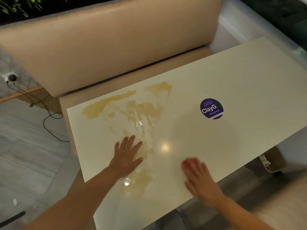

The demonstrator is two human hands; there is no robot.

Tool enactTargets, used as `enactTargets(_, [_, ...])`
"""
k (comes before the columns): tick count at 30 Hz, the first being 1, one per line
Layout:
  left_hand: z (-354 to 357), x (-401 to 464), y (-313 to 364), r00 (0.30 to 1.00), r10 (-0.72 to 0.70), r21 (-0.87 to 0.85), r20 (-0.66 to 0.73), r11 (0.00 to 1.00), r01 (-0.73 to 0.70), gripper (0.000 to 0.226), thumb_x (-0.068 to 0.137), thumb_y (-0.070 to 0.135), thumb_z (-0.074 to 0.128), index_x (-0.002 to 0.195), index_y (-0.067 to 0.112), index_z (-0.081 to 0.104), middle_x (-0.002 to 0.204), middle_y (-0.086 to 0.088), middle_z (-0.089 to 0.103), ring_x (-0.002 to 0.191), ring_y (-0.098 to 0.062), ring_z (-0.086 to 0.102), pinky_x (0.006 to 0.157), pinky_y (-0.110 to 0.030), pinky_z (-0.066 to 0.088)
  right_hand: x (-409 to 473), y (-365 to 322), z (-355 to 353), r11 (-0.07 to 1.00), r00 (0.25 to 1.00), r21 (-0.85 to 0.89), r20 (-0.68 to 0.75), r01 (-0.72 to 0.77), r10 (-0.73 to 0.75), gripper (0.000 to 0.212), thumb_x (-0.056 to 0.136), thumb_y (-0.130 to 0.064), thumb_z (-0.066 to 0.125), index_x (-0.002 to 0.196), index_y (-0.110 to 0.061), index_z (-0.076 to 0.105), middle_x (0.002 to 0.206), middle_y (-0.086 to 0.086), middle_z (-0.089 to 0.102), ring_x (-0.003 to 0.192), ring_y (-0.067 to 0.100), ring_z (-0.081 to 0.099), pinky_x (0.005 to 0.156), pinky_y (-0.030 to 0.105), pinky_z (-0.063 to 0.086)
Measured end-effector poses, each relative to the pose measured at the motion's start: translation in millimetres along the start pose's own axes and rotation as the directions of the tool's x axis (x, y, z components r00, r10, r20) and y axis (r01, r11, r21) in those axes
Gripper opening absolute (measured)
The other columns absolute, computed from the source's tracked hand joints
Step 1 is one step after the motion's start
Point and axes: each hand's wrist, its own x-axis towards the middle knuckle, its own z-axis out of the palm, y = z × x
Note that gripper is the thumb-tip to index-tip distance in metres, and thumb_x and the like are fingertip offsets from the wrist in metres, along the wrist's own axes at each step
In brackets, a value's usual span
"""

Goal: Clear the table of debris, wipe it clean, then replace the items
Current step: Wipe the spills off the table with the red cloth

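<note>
A cream table [240, 83] carries a smeared yellowish spill [132, 110] across its left half, running down to the near edge. My left hand [127, 155] lies flat on the tabletop with fingers spread, at the spill's lower part. My right hand [199, 178], blurred, presses a red cloth [189, 162] against the table near the front edge; only a bit of the cloth shows beyond the fingertips.
A round purple "ClayGo" sticker [211, 108] is stuck on the table's right half. A beige booth sofa [108, 47] stands along the far side. A black cable [48, 120] trails over the floor at left from a wall socket [10, 77].
</note>
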Motion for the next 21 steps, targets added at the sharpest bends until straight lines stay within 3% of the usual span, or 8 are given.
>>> enactTargets(2, [-1, 0, 0, 1.0, 0.009, -0.011, -0.002, 1.0, -0.01, 0.075, 0.095, 0.07, 0.021, 0.16, 0.041, -0.002, 0.169, 0.0, -0.019, 0.155, -0.028, -0.016, 0.123, -0.056, -0.006, 27, 15, -20, 0.973, 0.976, 0.073, -0.008, -0.217, 0.218, 0.066, 0.105, -0.055, 0.015, 0.164, -0.025, 0.011, 0.172, 0.003, 0.001, 0.157, 0.034, -0.007, 0.123, 0.058, 0.018])
enactTargets(4, [-6, -1, -2, 0.999, 0.039, -0.027, 0.018, 0.999, -0.038, 0.073, 0.1, 0.06, 0.035, 0.161, 0.039, 0.001, 0.169, -0.001, -0.017, 0.155, -0.029, -0.015, 0.123, -0.055, -0.005, 62, 12, -31, 0.899, 0.905, 0.155, -0.052, -0.41, 0.422, 0.067, 0.104, -0.049, 0.016, 0.162, -0.016, 0.016, 0.17, 0.01, 0.006, 0.155, 0.039, 0.0, 0.123, 0.059, 0.019])
enactTargets(7, [-18, -4, -11, 0.993, 0.107, -0.079, 0.042, 0.992, -0.103, 0.071, 0.101, 0.047, 0.044, 0.162, 0.033, 0.009, 0.17, -0.001, -0.013, 0.156, -0.027, -0.013, 0.126, -0.05, -0.002, 114, -27, -37, 0.814, 0.821, 0.222, -0.085, -0.536, 0.564, 0.066, 0.101, -0.04, 0.021, 0.157, -0.004, 0.025, 0.165, 0.022, 0.017, 0.15, 0.048, 0.011, 0.119, 0.06, 0.025])
enactTargets(9, [-21, -7, -25, 0.991, 0.132, -0.136, 0.017, 0.982, -0.129, 0.068, 0.102, 0.043, 0.045, 0.162, 0.028, 0.016, 0.171, -0.002, -0.005, 0.157, -0.026, -0.009, 0.127, -0.043, 0.002, 137, -65, -34, 0.854, 0.854, 0.22, -0.129, -0.471, 0.505, 0.066, 0.101, -0.038, 0.025, 0.157, -0.004, 0.026, 0.164, 0.023, 0.018, 0.15, 0.049, 0.013, 0.119, 0.059, 0.025])
enactTargets(11, [-16, -15, -41, 0.994, 0.111, -0.201, -0.017, 0.973, -0.113, 0.068, 0.099, 0.048, 0.041, 0.16, 0.027, 0.022, 0.17, -0.004, 0.001, 0.157, -0.026, -0.005, 0.127, -0.038, 0.006, 140, -107, -24, 0.927, 0.92, 0.19, -0.166, -0.324, 0.355, 0.063, 0.103, -0.036, 0.03, 0.159, -0.007, 0.023, 0.166, 0.018, 0.016, 0.152, 0.045, 0.009, 0.122, 0.054, 0.019])
enactTargets(15, [-3, -34, -71, 0.998, 0.034, -0.216, -0.058, 0.975, -0.046, 0.088, 0.085, 0.066, 0.015, 0.161, 0.023, 0.021, 0.17, -0.004, -0.001, 0.157, -0.027, -0.004, 0.128, -0.042, 0.006, 90, -165, 2, 0.971, 0.978, 0.207, -0.143, -0.119, 0.151, 0.064, 0.109, -0.038, 0.026, 0.164, -0.016, 0.001, 0.171, 0.002, -0.009, 0.156, 0.026, -0.018, 0.126, 0.038, -0.007])
enactTargets(17, [0, -39, -80, 0.999, 0.028, -0.164, -0.047, 0.986, -0.035, 0.088, 0.085, 0.067, 0.01, 0.162, 0.024, 0.017, 0.17, -0.002, -0.005, 0.156, -0.027, -0.009, 0.127, -0.044, -0.001, 55, -160, 21, 0.975, 0.986, 0.208, -0.132, -0.072, 0.101, 0.065, 0.11, -0.041, 0.027, 0.164, -0.019, -0.002, 0.171, -0.001, -0.013, 0.156, 0.027, -0.016, 0.125, 0.039, -0.006])
enactTargets(21, [3, -42, -91, 0.997, 0.049, -0.091, -0.052, 0.994, -0.054, 0.081, 0.09, 0.066, 0.011, 0.162, 0.029, 0.016, 0.171, -0.001, -0.004, 0.156, -0.028, -0.009, 0.124, -0.051, -0.004, 9, -109, 29, 0.991, 0.987, 0.086, -0.113, -0.107, 0.116, 0.063, 0.109, -0.049, 0.02, 0.164, -0.021, 0.007, 0.172, 0.004, 0.004, 0.157, 0.031, 0.001, 0.124, 0.041, 0.005])
